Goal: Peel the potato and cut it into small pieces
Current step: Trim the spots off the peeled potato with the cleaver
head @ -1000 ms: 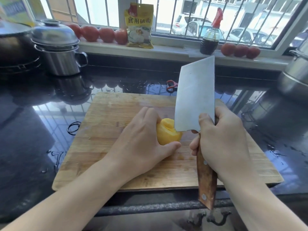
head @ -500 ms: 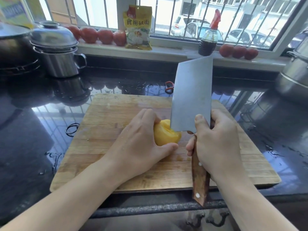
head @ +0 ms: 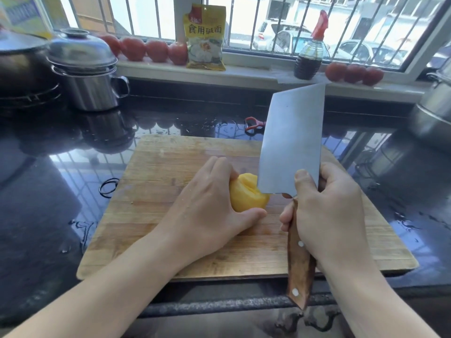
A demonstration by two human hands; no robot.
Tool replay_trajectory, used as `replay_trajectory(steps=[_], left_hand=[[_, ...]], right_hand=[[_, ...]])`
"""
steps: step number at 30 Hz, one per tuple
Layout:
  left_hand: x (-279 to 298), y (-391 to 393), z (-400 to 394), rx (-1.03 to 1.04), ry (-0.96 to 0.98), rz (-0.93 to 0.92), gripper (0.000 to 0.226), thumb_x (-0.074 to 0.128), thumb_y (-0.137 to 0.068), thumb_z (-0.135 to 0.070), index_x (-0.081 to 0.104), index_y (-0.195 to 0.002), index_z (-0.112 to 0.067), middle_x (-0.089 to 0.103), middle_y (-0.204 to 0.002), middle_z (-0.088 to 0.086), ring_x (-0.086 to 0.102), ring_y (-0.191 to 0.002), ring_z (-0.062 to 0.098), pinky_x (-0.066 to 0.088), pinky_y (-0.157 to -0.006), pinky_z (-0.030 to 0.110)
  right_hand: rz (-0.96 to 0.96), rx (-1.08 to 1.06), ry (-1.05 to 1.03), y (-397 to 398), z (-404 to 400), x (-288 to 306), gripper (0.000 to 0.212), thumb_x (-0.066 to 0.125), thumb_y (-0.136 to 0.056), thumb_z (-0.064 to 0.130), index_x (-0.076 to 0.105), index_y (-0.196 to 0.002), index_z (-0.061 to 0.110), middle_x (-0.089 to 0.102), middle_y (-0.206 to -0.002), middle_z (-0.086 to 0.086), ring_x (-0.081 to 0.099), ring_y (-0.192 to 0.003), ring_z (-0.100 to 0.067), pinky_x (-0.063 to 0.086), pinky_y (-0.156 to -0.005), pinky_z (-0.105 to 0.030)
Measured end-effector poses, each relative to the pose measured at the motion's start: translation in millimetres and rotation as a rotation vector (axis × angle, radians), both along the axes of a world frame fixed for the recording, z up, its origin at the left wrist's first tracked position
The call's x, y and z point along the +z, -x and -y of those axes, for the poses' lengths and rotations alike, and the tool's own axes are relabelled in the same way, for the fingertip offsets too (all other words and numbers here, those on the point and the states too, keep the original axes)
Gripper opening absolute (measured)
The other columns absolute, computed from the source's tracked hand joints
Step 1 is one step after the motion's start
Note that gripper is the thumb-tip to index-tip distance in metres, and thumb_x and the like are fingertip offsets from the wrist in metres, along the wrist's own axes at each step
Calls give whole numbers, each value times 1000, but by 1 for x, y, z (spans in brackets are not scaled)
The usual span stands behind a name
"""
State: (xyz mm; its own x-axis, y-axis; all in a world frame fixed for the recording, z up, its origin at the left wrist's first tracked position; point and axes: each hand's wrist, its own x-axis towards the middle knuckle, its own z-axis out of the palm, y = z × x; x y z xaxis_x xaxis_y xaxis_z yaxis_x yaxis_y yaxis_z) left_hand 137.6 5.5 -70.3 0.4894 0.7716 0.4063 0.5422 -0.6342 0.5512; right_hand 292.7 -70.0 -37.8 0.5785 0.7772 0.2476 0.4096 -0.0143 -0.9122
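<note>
Head view, looking down at the work: a peeled yellow potato (head: 247, 195) sits near the middle of the wooden cutting board (head: 156, 203), which lies on the dark, wet table (head: 44, 191). The left hand (head: 210, 203) is clamped over the potato from about 8 o'clock, fingers curled across its top and thumb tucked along its near side, so only the right end shows. The right hand (head: 327, 215) is wrapped tight round the wooden handle of a cleaver (head: 291, 142), thumb pressed against the flat of the blade. The blade stands over the board, running away toward 12 o'clock, its heel just over the potato's exposed end at about 3 o'clock of the left hand. The potato's long axis seems to run left to right, crosswise to the blade, so I'd judge the first slice comes off that free end. A red peeler (head: 255, 123) lies on the table beyond the board at 12 o'clock.
</note>
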Motion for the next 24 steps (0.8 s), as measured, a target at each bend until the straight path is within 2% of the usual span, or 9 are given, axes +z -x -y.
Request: replay_trajectory(steps=[5,10,16,19,24], left_hand=[[0,0,0,6,-11,-7,53,78,-70,-62,44,-97,-31,44,-93,-22,47,-94,-11,34,-76,4],[0,0,1,10,-10,-3,54,81,-70,-58,44,-98,-30,44,-93,-22,44,-92,-16,33,-78,3],[-1,1,0,0,13,1,54,81,-71,-58,44,-99,-31,43,-95,-23,45,-94,-11,33,-79,2],[-1,0,0,-19,15,-2,53,79,-72,-58,45,-101,-31,44,-98,-23,44,-87,0,33,-81,3],[-3,2,-2,-35,54,25,51,77,-72,-58,47,-103,-30,47,-99,-21,49,-96,-4,37,-79,9]], right_hand=[[12,-17,0,0,-3,-1,19,46,-106,21,59,-93,16,63,-50,-7,60,-36,-19,37,-34,-21],[11,-33,-12,3,-15,-3,19,46,-105,19,58,-91,13,62,-50,-8,59,-35,-21,39,-35,-24],[37,-5,-9,-2,-5,-5,18,46,-105,20,59,-94,17,62,-49,-7,60,-37,-21,39,-37,-22],[26,-1,-9,-4,-2,-6,18,47,-106,21,59,-94,17,62,-49,-7,60,-37,-21,36,-35,-20],[4,27,-27,-4,-12,-8,19,46,-106,20,59,-93,14,60,-47,-9,58,-36,-21,39,-37,-21]])
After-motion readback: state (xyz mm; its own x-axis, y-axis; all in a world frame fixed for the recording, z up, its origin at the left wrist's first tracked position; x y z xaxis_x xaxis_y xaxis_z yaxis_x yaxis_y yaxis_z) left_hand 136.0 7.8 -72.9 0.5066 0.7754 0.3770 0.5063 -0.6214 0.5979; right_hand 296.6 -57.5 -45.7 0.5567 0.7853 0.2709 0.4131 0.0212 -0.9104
